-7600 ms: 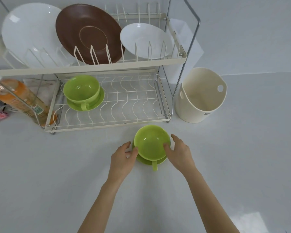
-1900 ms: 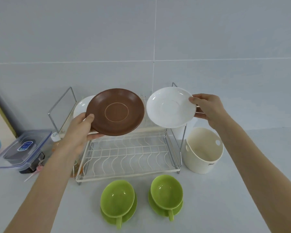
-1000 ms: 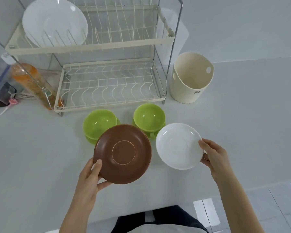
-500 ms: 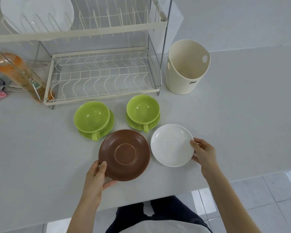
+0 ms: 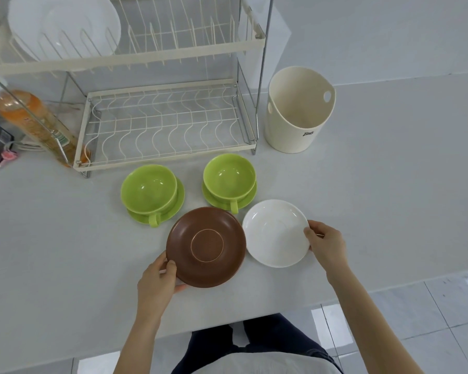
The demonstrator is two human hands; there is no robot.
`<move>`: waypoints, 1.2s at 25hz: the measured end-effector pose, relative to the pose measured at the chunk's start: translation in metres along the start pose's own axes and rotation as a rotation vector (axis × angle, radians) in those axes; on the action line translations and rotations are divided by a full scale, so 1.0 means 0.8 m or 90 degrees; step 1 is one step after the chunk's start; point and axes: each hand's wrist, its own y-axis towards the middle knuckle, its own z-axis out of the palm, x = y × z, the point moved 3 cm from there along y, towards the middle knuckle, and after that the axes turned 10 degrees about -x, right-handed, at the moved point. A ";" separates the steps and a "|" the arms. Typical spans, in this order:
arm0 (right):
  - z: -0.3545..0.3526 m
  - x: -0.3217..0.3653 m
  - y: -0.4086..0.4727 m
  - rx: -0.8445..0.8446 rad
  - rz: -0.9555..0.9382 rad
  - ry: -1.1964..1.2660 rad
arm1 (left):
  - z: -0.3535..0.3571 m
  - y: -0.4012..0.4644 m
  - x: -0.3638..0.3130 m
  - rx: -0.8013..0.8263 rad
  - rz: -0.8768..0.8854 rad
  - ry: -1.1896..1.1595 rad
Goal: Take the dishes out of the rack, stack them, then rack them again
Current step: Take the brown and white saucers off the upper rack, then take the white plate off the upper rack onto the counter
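Note:
My left hand grips the near-left rim of a brown plate low over the counter. Beside it, my right hand holds the right rim of a small white plate. Whether the plates rest on the counter I cannot tell. Just beyond them stand two green cups on green saucers, one on the left and one on the right. Behind those is the two-tier wire dish rack. Its lower tier holds nothing, and a large white plate stands in the upper tier at the left.
A cream utensil holder stands right of the rack. An orange bottle and dark small items sit to the rack's left. The counter's front edge runs just behind my wrists, with floor tiles below.
Both plates came out of the upper tier and down in front of the cups. In the last half second they sank slightly and hardly shifted sideways.

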 end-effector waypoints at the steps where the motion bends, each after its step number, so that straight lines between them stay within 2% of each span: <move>1: -0.001 0.002 -0.002 0.002 -0.010 -0.016 | -0.002 0.000 -0.003 -0.008 0.013 0.018; 4: -0.006 0.008 -0.008 0.009 -0.049 -0.066 | -0.008 0.004 -0.011 -0.025 0.071 0.121; 11: 0.007 0.059 -0.023 0.077 -0.242 -0.194 | -0.026 0.003 -0.047 -0.061 0.257 0.306; 16: 0.030 0.120 -0.035 0.144 -0.376 -0.269 | -0.038 0.009 -0.107 -0.084 0.401 0.316; 22: 0.043 0.223 -0.059 0.142 -0.535 -0.258 | -0.078 0.030 -0.186 -0.159 0.585 0.286; 27: 0.049 0.319 -0.083 0.138 -0.651 -0.253 | -0.129 0.055 -0.262 -0.244 0.672 0.319; 30: 0.056 0.376 -0.094 0.127 -0.698 -0.223 | -0.159 0.072 -0.305 -0.281 0.686 0.347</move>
